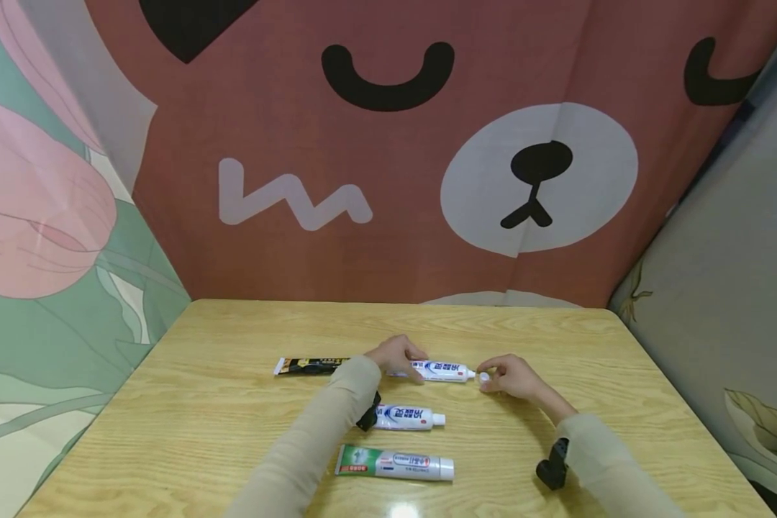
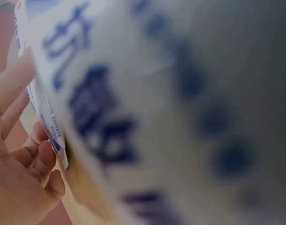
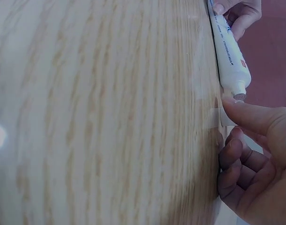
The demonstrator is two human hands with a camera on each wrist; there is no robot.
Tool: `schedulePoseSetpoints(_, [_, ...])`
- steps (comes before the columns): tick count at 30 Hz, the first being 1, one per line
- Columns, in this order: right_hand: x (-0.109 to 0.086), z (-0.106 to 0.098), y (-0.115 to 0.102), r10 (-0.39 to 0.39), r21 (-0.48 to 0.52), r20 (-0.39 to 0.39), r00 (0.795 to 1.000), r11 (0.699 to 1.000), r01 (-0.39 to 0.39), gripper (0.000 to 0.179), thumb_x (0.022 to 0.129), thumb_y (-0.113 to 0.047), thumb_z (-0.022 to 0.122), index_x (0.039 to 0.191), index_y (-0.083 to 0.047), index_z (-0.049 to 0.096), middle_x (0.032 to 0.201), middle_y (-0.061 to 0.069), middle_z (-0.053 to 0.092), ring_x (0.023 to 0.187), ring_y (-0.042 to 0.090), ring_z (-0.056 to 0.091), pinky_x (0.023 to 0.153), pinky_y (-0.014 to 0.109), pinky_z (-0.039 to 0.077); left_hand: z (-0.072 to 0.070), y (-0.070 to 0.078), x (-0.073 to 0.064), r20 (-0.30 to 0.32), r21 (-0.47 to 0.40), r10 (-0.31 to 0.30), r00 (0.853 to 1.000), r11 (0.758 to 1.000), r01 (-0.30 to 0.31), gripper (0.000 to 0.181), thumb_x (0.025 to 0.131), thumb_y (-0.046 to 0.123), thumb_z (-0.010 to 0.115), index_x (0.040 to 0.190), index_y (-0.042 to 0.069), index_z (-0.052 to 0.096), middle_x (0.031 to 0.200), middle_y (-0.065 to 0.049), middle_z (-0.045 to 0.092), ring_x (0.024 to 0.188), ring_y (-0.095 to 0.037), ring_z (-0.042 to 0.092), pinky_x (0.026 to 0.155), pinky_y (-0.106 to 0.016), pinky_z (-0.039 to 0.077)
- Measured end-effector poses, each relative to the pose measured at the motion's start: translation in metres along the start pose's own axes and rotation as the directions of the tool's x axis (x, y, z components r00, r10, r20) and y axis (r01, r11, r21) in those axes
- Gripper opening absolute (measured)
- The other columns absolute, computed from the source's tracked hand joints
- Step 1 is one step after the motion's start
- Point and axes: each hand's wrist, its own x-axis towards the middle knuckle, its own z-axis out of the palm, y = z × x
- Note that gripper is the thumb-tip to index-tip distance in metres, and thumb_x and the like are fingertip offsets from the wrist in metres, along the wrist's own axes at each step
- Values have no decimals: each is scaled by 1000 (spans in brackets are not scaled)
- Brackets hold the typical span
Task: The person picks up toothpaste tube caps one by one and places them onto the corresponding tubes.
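Observation:
My left hand [image 1: 395, 355] grips a white and blue toothpaste tube [image 1: 450, 371] lying in the far row, thumb on the near side and fingers over it. The tube's nozzle is bare and points right. Just beyond the nozzle, my right hand [image 1: 511, 375] pinches a small white cap [image 1: 484, 377] between thumb and fingers. The right wrist view has the cap [image 3: 225, 117] close to the table beside the open nozzle [image 3: 239, 95]. In the left wrist view, a second tube [image 2: 105, 93] fills the foreground, blurred, with the left hand [image 2: 21, 164] behind it.
A black and gold toothpaste tube [image 1: 311, 367] lies left of the left hand, partly hidden by it. Nearer are a capped white and blue tube [image 1: 406, 417], partly behind the left wrist, and a green and white tube [image 1: 395, 463]. Printed curtains border the wooden table [image 1: 233, 432].

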Motion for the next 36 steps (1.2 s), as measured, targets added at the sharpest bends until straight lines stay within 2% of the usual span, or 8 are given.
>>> schedulePoseSetpoints(7, [1,0,2,-18,-16,-13,1000,1000,18,26,74,-7,74,98,1,68,56,-3,48,48,8,36,43,22,31,3,3,-1,-38,92,33,999,995,-29,47,59,20,86,103,16,71,107,2,66,97,-14,58,83,-27,44])
schedulePoseSetpoints(11, [-1,-1,4,-80,19,-12,997,997,80,24,75,-14,74,94,0,70,60,-3,53,48,7,38,43,23,33,4,5,0,-59,154,47,997,987,-37,43,60,20,86,100,18,72,102,7,67,95,-10,58,95,-33,35])
schedulePoseSetpoints(14, [-2,-2,4,-106,41,-11,994,993,107,25,75,-18,75,92,-1,70,61,-3,55,48,6,41,43,24,35,3,9,-1,-71,187,48,996,982,-34,42,59,21,86,99,19,72,98,9,67,90,-10,56,96,-38,30])
schedulePoseSetpoints(17, [-2,-1,2,-88,25,-17,996,996,88,23,76,-14,74,93,1,69,62,-2,56,51,8,43,45,25,36,2,13,-2,-75,207,50,996,978,-33,42,58,20,86,98,18,72,95,9,65,84,-9,54,91,-35,30])
schedulePoseSetpoints(18, [-1,0,1,-52,18,-19,998,998,53,24,75,-13,74,93,2,69,64,-1,57,52,9,44,47,25,37,2,13,-2,-73,205,49,996,978,-33,42,58,20,86,98,17,72,94,9,64,83,-9,54,89,-33,32])
schedulePoseSetpoints(21, [-1,2,-2,-10,-6,-33,999,1000,10,21,75,-9,73,93,1,69,71,3,60,58,12,46,52,27,39,3,13,-2,-61,144,43,997,989,-33,42,60,16,85,99,14,72,97,5,65,87,-11,56,86,-28,39])
schedulePoseSetpoints(26, [-1,2,-3,31,15,-48,998,999,-30,19,75,-5,72,93,0,69,82,6,65,58,15,51,50,29,43,2,13,-4,-37,4,52,998,999,-52,33,65,9,82,96,9,72,101,-1,67,94,-16,59,82,-27,46])
schedulePoseSetpoints(36, [-3,-2,-8,31,85,-72,997,996,-24,29,78,-6,70,104,7,62,83,8,62,69,16,57,55,29,47,-3,7,-2,-22,-71,73,997,995,-74,27,71,14,78,97,8,72,103,-3,67,96,-17,60,82,-28,47])
